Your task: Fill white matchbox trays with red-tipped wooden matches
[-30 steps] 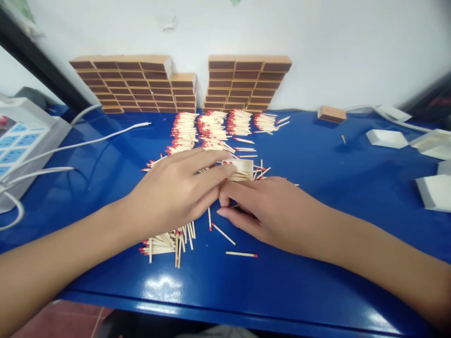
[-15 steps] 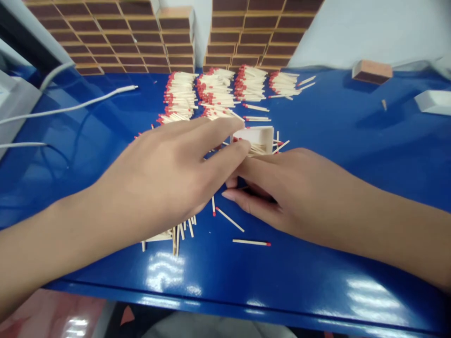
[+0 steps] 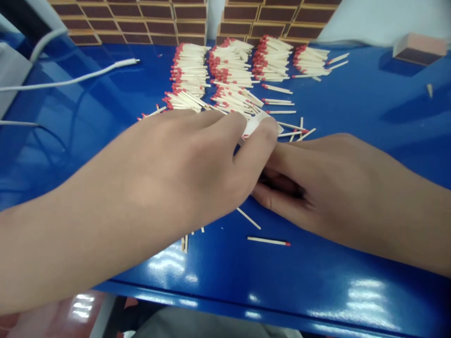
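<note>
My left hand (image 3: 183,164) lies over loose red-tipped matches on the blue table (image 3: 352,291), its fingertips closed on a small white matchbox tray (image 3: 252,124). My right hand (image 3: 327,173) rests beside it on the right, fingers curled in a pinch and tucked under the left fingertips, so what they hold is hidden. Neat piles of matches (image 3: 229,61) lie just beyond the hands. A single match (image 3: 268,241) lies in front of my right hand.
Stacked brown matchboxes (image 3: 148,14) line the wall at the back. One lone matchbox (image 3: 419,47) sits at the far right. A white cable (image 3: 70,80) crosses the table on the left. The table's front edge runs just below my arms.
The view has dropped and moved closer to the table. My left hand has slid right over the tray, covering most of it. My right hand stays tucked beneath.
</note>
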A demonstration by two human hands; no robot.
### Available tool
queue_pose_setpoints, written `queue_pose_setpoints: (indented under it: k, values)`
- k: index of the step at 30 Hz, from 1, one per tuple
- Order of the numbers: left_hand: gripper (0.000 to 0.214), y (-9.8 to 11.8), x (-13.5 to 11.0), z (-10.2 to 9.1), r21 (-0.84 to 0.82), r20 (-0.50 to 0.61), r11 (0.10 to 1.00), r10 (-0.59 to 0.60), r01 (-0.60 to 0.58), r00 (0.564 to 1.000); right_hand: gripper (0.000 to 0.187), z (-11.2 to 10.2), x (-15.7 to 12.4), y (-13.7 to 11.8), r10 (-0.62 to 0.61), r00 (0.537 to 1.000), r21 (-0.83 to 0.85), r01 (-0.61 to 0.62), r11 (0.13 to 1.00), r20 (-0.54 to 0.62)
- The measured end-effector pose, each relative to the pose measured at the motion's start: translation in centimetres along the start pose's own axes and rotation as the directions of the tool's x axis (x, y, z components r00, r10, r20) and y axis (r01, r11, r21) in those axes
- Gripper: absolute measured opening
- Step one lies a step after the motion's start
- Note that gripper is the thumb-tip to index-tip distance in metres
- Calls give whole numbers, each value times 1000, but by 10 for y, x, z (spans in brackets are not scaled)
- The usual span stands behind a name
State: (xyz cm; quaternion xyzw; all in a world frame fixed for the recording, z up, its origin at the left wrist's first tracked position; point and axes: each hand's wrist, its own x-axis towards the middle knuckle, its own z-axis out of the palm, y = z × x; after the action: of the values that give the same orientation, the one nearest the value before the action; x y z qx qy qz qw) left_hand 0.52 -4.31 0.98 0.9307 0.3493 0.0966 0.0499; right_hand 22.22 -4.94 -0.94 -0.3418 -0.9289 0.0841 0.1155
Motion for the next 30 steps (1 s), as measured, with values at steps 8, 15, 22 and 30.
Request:
queue_pose_setpoints:
  k: [8,15,22,30]
  values:
    - [28,0,0,-9,181,95,980,65,-82,993,21,4,-3,1,-12,1000,-4,12,1000,-28]
    - [38,4,2,-10,208,130,976,34,-60,991,17,4,-4,1,-24,999,-18,23,1000,-44]
    - [35,2,-3,-7,112,69,991,65,-72,996,11,3,-2,0,-23,999,-13,22,1000,-36]
    - [64,17,2,-22,198,293,980,-90,32,952,21,5,-5,2,-68,993,-42,64,997,-95]
